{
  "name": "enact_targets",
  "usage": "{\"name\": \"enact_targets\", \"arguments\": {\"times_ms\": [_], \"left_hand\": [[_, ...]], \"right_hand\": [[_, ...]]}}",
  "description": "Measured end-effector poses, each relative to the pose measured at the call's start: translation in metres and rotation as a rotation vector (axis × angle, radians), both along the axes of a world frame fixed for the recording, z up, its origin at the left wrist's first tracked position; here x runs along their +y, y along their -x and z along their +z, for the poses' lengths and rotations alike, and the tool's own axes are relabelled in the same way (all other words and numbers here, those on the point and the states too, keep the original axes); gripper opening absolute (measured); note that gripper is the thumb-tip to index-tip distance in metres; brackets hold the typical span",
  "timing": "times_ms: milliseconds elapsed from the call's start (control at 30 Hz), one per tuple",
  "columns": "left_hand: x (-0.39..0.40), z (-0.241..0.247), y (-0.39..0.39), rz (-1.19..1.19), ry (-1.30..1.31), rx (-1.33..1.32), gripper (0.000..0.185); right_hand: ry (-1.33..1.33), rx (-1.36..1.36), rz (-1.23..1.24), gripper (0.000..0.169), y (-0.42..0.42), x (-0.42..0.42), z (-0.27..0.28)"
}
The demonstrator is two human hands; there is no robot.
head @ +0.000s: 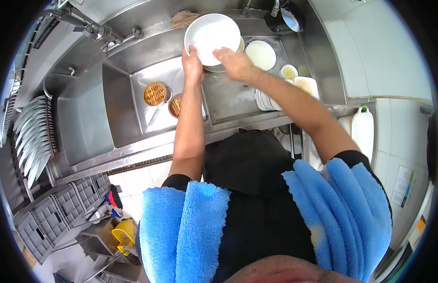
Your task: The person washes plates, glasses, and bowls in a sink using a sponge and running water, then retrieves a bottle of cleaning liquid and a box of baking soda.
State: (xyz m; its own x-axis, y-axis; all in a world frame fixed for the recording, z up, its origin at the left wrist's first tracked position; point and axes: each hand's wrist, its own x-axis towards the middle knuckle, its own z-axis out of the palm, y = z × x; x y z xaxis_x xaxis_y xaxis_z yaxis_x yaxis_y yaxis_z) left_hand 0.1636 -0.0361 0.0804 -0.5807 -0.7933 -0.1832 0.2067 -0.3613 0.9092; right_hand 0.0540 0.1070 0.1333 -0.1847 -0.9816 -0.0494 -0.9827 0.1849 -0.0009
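A large white bowl [215, 33] is tilted up above the back edge between two sink sections. My left hand [193, 67] grips its near left rim, thumb on the inner face. My right hand [236, 63] is at the near right side, slightly blurred, with its fingertips over the bowl's inside. Whether those fingers grip anything is unclear. Behind the bowl, other dishware is partly hidden. Two round bamboo steamer pieces lie in the middle basin; one steamer piece [154, 93] is in plain sight, and my left forearm partly covers the other steamer piece [174, 106].
On the steel drainboard [226, 100] stand a white bowl [260, 55], small dishes [289, 72], a stack of white plates [265, 100] and a rectangular dish [306, 86]. A black pan [275, 22] sits at the back right. Racked plates [33, 134] and a faucet [95, 32] are left.
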Motion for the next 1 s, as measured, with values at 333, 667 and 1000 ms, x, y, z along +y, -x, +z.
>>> {"name": "enact_targets", "arguments": {"times_ms": [333,667,1000], "left_hand": [[0.001,-0.033,0.012,0.073,0.047,0.028,0.04],[0.007,-0.013,0.003,0.068,-0.082,0.108,0.042],[0.025,0.007,0.011,0.114,-0.005,0.06,0.04]], "right_hand": [[0.044,-0.082,-0.09,0.076,-0.022,0.001,-0.016],[0.215,-0.389,-0.071,0.072,-0.053,0.002,-0.013],[0.209,-0.462,-0.173,0.064,-0.061,0.007,-0.01]]}}
